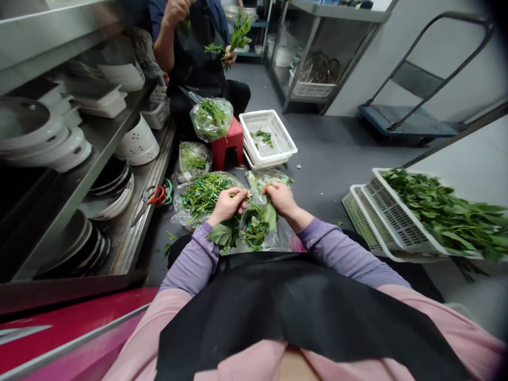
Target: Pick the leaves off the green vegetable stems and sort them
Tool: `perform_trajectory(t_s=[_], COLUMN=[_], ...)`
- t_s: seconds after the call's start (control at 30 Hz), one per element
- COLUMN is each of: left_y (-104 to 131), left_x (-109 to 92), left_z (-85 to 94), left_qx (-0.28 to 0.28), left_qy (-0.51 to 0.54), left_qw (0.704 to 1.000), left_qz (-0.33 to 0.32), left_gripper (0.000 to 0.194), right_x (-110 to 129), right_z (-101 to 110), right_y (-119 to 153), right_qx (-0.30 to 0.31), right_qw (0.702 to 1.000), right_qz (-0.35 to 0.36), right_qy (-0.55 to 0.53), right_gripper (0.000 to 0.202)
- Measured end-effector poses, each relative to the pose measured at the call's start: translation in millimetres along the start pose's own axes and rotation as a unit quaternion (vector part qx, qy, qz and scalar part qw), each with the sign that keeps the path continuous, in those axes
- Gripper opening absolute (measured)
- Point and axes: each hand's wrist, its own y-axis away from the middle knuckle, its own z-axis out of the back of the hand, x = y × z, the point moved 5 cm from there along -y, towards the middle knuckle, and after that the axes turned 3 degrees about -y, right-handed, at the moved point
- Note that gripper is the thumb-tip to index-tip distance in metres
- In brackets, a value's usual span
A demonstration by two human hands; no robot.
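My left hand [227,206] is closed in a pinch on the stem of some leafy greens, whose broad leaves [224,234] hang below it. My right hand [282,200] pinches a green leaf [270,216] level with the left, and a thin stalk stretches between the two. Under both hands lies a clear plastic bag with more leaves [254,228] in it. Left of that, an open plastic bag holds a heap of cut green stems [204,193]. Just beyond my right hand is another bag of greens [265,179].
A white basket [286,148] with a few leaves and a red stool [234,138] bearing bagged greens stand ahead. To the right, stacked crates [400,225] hold leafy greens. Steel shelving [119,248] with dishes and red-handled scissors [156,196] lines the left. A co-worker [200,58] holds greens opposite.
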Motion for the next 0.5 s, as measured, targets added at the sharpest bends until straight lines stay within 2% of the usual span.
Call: perform_trajectory(t_s=[0.03,0.07,0.17,0.23,0.3,0.4,0.5], left_y=[-1.2,-2.6,-7.3,-9.7,-10.6,-9.5,-7.0], left_x=[0.4,1.3,5.5,8.3,10.1,9.5,5.0], left_z=[2.8,5.1,6.7,4.2,1.6,0.7,2.6], left_qx=[-0.003,-0.006,0.003,0.016,0.027,0.037,0.043], left_qy=[0.029,0.061,0.138,0.157,0.154,0.134,0.097], left_qw=[1.000,0.998,0.990,0.987,0.988,0.990,0.994], left_qz=[-0.002,-0.004,-0.009,-0.013,-0.016,-0.022,-0.038], left_gripper=[0.035,0.035,0.035,0.037,0.038,0.037,0.036], right_x=[-8.7,-16.1,-26.7,-28.4,-26.3,-19.6,-13.2], right_z=[6.4,9.7,2.7,-7.7,-20.5,-36.8,-39.9], right_y=[-2.6,-3.4,8.1,21.7,32.5,43.0,48.6], right_qx=[0.000,0.029,0.212,0.284,0.306,0.309,0.300], right_qw=[0.997,0.990,0.938,0.895,0.855,0.795,0.774], right_qz=[-0.046,-0.084,-0.161,-0.205,-0.237,-0.287,-0.327], right_qy=[-0.061,-0.113,-0.220,-0.277,-0.345,-0.436,-0.452], right_gripper=[0.021,0.021,0.025,0.026,0.025,0.019,0.014])
